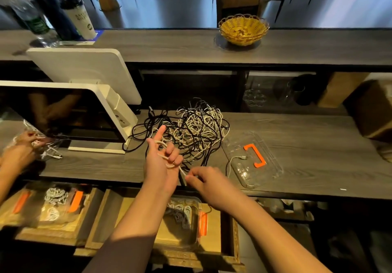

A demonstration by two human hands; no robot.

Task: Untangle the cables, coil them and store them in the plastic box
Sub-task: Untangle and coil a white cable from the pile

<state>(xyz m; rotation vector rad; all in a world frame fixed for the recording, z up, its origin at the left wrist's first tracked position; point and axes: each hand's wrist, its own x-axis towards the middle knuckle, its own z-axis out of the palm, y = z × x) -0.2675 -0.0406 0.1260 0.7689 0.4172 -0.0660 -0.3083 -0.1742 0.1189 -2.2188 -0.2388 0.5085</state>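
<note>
White cable (167, 158) loops around left hand (158, 162) fingers, index extended; right hand (206, 180) pinches its trailing end, near the cable tangle (197, 130).

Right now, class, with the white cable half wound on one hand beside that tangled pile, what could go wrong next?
1. The white cable looped round the left hand may still run into the tangled pile; pulling could tighten knots.
2. The right hand only pinches the cable's end, so it might slip and the coil loosen.
3. The clear lid has a cable end lying on it, which could drag it along the counter.
</note>
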